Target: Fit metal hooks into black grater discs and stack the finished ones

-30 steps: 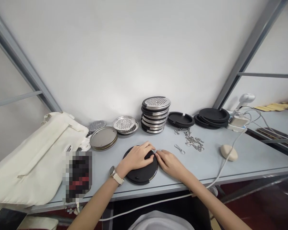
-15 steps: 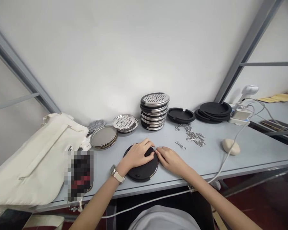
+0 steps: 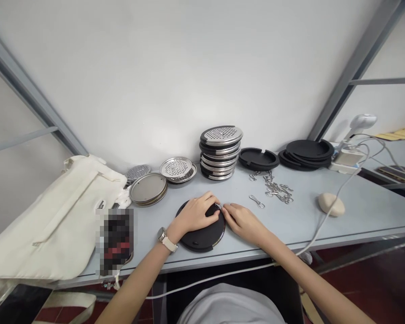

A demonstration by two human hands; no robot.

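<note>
Head view: the left hand (image 3: 197, 215) covers the upper left part of the black disc (image 3: 202, 234), and a small metal piece (image 3: 218, 205) beside its fingertips is mostly hidden. The fingertips of the right hand (image 3: 245, 221) are too small to make out clearly. A pixelated patch (image 3: 116, 240) obscures an item beside the white bag (image 3: 54, 220), which is cut off at the picture's left edge; its contents cannot be seen.

At the back, the tall stack (image 3: 220, 153) consists of metal discs set in black holders, the top disc perforated. To its right are a notched black dish (image 3: 258, 158) and a pile of black dishes (image 3: 307, 153). Metal clips (image 3: 279, 191) lie in front of them.

The black disc rests flat on the grey table (image 3: 148, 229), near its front edge. It is round, its broad face upward; a small dark knob (image 3: 195, 243) sits towards the person.

The left hand lies on the disc, thumb apart from the fingers. The right hand's fingers are bunched at the disc's upper right edge; whether they pinch the metal piece cannot be told.
</note>
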